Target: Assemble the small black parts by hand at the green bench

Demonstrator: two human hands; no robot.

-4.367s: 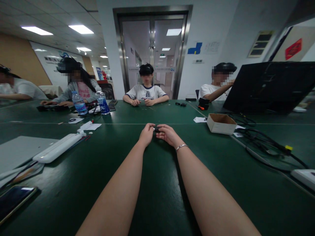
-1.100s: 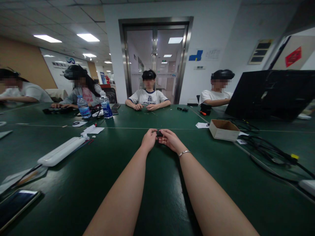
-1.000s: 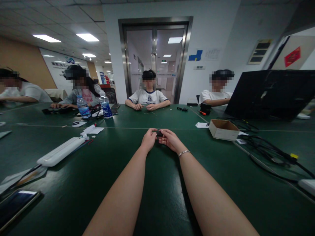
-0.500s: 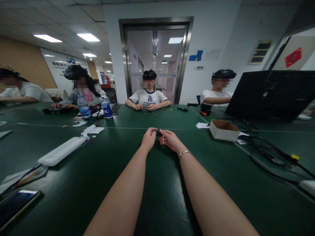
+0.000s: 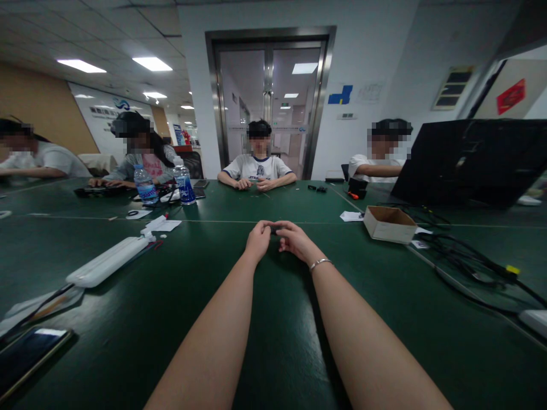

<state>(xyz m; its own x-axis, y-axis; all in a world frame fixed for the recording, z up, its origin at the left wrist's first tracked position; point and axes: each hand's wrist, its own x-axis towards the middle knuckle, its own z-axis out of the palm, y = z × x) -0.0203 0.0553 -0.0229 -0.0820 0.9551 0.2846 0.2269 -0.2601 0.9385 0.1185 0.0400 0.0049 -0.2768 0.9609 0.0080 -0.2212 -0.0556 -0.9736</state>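
My left hand (image 5: 258,240) is closed, its thumb and index finger pinching a small dark object (image 5: 273,230) just above the green table. My right hand (image 5: 297,244), with a silver bangle at the wrist, meets it from the other side. Its index finger reaches over to the left fingertips, the thumb is at the object's near side, and the other fingers curl under. Most of the object is covered by fingers, so its kind cannot be made out.
On the green table (image 5: 205,319), a white cable-fed strip (image 5: 113,262) and a phone (image 5: 34,356) lie left. An open box (image 5: 390,226), black cables (image 5: 470,267) and a monitor (image 5: 470,165) are right. Two bottles (image 5: 184,185) stand farther back. Several people sit around.
My right index finger has straightened toward the left fingertips, and its thumb has drawn back slightly. Less of the dark object shows. Both arms stay almost in place.
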